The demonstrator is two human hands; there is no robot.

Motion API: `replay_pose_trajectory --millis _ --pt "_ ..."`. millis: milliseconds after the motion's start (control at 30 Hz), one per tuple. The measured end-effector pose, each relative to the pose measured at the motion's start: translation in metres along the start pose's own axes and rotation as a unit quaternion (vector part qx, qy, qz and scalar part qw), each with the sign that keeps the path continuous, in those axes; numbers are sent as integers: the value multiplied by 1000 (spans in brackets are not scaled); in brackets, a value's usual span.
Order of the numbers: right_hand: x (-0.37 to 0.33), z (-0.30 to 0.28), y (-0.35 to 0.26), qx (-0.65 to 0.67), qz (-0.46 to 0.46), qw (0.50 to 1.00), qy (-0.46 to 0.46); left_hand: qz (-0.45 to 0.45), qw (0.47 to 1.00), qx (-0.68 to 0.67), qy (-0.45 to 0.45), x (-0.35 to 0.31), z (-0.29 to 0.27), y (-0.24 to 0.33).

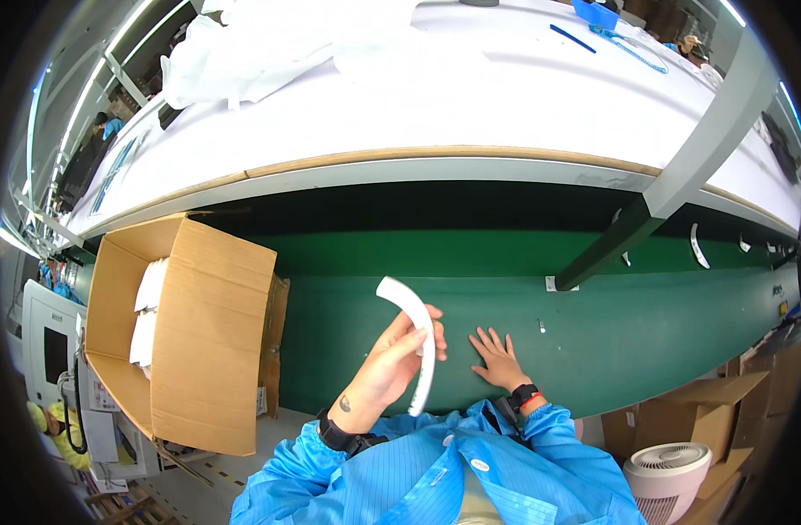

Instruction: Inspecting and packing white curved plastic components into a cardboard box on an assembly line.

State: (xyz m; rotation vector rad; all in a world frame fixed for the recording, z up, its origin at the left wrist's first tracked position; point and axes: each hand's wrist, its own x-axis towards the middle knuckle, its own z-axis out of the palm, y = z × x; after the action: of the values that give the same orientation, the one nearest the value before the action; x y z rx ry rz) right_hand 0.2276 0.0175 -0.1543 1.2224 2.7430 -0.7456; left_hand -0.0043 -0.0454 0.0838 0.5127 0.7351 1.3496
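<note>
Over the green counter (488, 297), as the head view shows, the left hand (390, 360) holds a curved white strip (426, 374) in front of the blue jacket (383, 472). Its grip is clamped on the strip around mid-length, the thumb over it and fingertips showing beyond its right side; a hold there probably balances the piece and leaves both ends free to view. The strip bows to the right: one end points away and leftward, the other back toward the jacket, so its long axis runs roughly far to near along an arc. The right hand (501, 365) lies palm down, apparently on the counter, its fingers apart and holding nothing, perhaps to steady the body. At the left stands an open cardboard box (210, 341) with white pieces (145, 319) inside, likely placed there for easy reach. A small object (542, 326), too small to identify, lies right of the right hand.
</note>
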Motion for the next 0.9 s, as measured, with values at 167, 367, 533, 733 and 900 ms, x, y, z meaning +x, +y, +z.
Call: replay_pose_trajectory --millis 167,367,533,733,900 --pt "0 4 1 0 1 1000 -3 -59 997 52 25 -6 -1 8" --pt "4 3 -2 -4 9 1000 5 -19 994 63 88 -19 26 40" --pt "6 0 -4 0 12 1000 3 25 988 138 60 -44 43 64" --pt "4 3 -4 -2 19 1000 1 14 985 149 85 -54 48 71" --pt "4 3 -6 2 19 1000 -2 23 992 88 90 -55 41 63"
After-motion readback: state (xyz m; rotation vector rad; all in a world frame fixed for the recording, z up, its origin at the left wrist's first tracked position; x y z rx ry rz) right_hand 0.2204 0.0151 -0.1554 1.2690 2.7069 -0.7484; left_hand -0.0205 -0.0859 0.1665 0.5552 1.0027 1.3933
